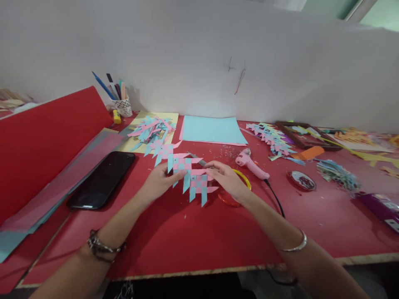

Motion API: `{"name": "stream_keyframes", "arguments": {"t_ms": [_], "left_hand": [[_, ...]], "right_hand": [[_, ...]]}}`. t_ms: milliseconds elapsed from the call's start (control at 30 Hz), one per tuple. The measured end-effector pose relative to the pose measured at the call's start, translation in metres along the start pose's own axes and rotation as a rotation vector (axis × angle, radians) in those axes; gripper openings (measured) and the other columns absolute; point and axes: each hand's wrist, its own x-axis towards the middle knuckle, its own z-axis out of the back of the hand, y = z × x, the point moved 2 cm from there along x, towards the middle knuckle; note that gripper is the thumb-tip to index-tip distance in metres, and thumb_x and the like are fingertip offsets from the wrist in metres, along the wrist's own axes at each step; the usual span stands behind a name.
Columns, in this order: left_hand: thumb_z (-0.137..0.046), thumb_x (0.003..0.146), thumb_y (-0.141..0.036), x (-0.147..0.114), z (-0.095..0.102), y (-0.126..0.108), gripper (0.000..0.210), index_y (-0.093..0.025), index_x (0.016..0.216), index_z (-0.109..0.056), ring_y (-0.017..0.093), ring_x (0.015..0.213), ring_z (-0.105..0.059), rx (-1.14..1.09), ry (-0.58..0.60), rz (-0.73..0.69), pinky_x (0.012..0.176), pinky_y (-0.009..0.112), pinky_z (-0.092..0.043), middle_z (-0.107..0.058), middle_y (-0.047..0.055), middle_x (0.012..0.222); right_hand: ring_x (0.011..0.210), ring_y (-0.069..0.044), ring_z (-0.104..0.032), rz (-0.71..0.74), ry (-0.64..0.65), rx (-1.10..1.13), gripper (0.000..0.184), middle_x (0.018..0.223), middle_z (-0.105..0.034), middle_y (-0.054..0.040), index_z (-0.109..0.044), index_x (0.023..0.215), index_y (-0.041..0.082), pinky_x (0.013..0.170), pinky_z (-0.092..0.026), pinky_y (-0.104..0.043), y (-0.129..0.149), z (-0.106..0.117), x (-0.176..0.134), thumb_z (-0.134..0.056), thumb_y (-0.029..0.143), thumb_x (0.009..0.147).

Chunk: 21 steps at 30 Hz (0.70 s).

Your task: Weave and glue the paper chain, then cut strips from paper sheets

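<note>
Nearest you was the front edge of the red table [187, 249]. Your L wrist wore a dark bracelet [101, 247], your R wrist a silver bangle [297, 245]. Ahead, approx. mid-table, your L hand [158, 180] held a pink/blue woven strip [181, 164], thumb on top; your R hand [226, 180] had a narrow pinch on its R side, at a pink tab. The strip ran diag. from btwn your hands back L, toward a paper pile [152, 131].

A red ring [230, 202] & a yellow ring [245, 178] lay by your R hand, partly hidden. A phone [101, 180], screen dark, lay L of your L hand. Far R, a purple pack [378, 209] bore pale lettering, too blurred to read. A small dish [289, 179] held dark stuff on white; couldn't tell what. Nr it was a pink glue gun [252, 164] w/ black cord.

Further back, a brown tray [301, 143] held pale bits, w/ another strip [269, 137] to its L. Blue & pink sheets [213, 128] lay nr the wall [187, 54]. Back L, a white cup [124, 109], black scale pattern, held pens: blue, dark, peach etc.
</note>
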Motion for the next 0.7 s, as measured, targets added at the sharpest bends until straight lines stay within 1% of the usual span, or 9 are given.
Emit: {"name": "stream_keyframes", "arguments": {"t_ms": [133,200,267,367,467,533,567,600,700], "left_hand": [[-0.055,0.064,-0.048,0.004,0.003,0.002,0.032,-0.019,0.051,-0.052,0.011,0.044,-0.045,0.077,0.152,0.031,0.042,0.022,-0.036,-0.052,-0.003,0.046],[-0.053,0.064,-0.050,0.006,0.006,0.006,0.034,-0.020,0.050,-0.052,0.011,0.043,-0.045,0.154,0.209,0.039,0.042,0.022,-0.034,-0.052,-0.002,0.045],[-0.051,0.065,-0.052,0.007,0.009,0.011,0.037,-0.020,0.046,-0.049,0.012,0.041,-0.044,0.279,0.228,0.044,0.040,0.022,-0.031,-0.050,-0.002,0.043],[-0.046,0.069,-0.054,0.005,0.018,0.016,0.043,-0.021,0.042,-0.043,0.012,0.038,-0.043,0.529,0.226,0.063,0.038,0.022,-0.025,-0.045,-0.002,0.040],[-0.046,0.073,-0.052,-0.004,0.028,0.014,0.040,-0.021,0.048,-0.049,0.014,0.042,-0.049,0.796,0.153,0.069,0.038,0.022,-0.026,-0.052,0.000,0.046],[-0.047,0.076,-0.047,-0.014,0.032,0.010,0.033,-0.020,0.059,-0.057,0.016,0.049,-0.055,0.921,0.079,0.017,0.040,0.022,-0.031,-0.061,0.002,0.058],[-0.045,0.078,-0.044,-0.019,0.032,0.008,0.030,-0.020,0.066,-0.059,0.016,0.053,-0.058,0.940,0.069,-0.039,0.043,0.023,-0.034,-0.065,0.004,0.066],[-0.042,0.081,-0.039,-0.025,0.031,0.008,0.029,-0.019,0.074,-0.061,0.017,0.059,-0.060,0.930,0.085,-0.113,0.047,0.023,-0.038,-0.067,0.005,0.074],[-0.031,0.087,-0.027,-0.039,0.022,0.013,0.033,-0.020,0.095,-0.062,0.017,0.081,-0.063,0.842,0.205,-0.330,0.066,0.026,-0.047,-0.068,0.005,0.095]], "right_hand": [[0.051,-0.010,-0.056,-0.038,0.044,-0.017,0.004,0.057,-0.057,0.0049,-0.050,0.078,0.021,0.054,-0.045,-0.024,0.001,-0.001,-0.001,-0.051,0.022,0.075],[0.047,-0.009,-0.055,-0.036,0.028,-0.031,0.003,0.054,-0.056,0.0059,-0.047,0.078,0.021,0.053,-0.044,-0.023,0.000,-0.001,0.000,-0.048,0.019,0.075],[0.043,-0.008,-0.052,-0.016,-0.019,-0.068,0.003,0.054,-0.054,0.0071,-0.045,0.078,0.021,0.051,-0.043,-0.023,-0.003,0.000,0.001,-0.045,0.018,0.076],[0.050,-0.009,-0.053,0.116,-0.083,-0.232,0.002,0.060,-0.053,0.0054,-0.047,0.077,0.020,0.053,-0.042,-0.023,-0.005,0.003,0.001,-0.047,0.019,0.075],[0.063,-0.011,-0.055,0.321,-0.021,-0.428,0.004,0.070,-0.058,0.0013,-0.051,0.075,0.019,0.061,-0.043,-0.024,-0.003,0.000,-0.002,-0.049,0.017,0.074],[0.068,-0.011,-0.056,0.406,0.055,-0.512,0.007,0.077,-0.061,-0.0007,-0.054,0.077,0.019,0.064,-0.044,-0.025,-0.002,-0.004,-0.005,-0.048,0.015,0.075],[0.071,-0.011,-0.056,0.432,0.091,-0.546,0.009,0.080,-0.061,-0.0016,-0.055,0.079,0.019,0.066,-0.044,-0.025,-0.001,-0.006,-0.006,-0.049,0.014,0.076],[0.074,-0.012,-0.056,0.449,0.127,-0.583,0.009,0.083,-0.062,-0.0025,-0.056,0.081,0.018,0.068,-0.044,-0.025,-0.001,-0.008,-0.007,-0.049,0.014,0.076],[0.081,-0.015,-0.056,0.471,0.220,-0.694,0.011,0.088,-0.061,-0.0053,-0.057,0.086,0.017,0.073,-0.044,-0.028,-0.003,-0.014,-0.008,-0.053,0.014,0.077]]}}
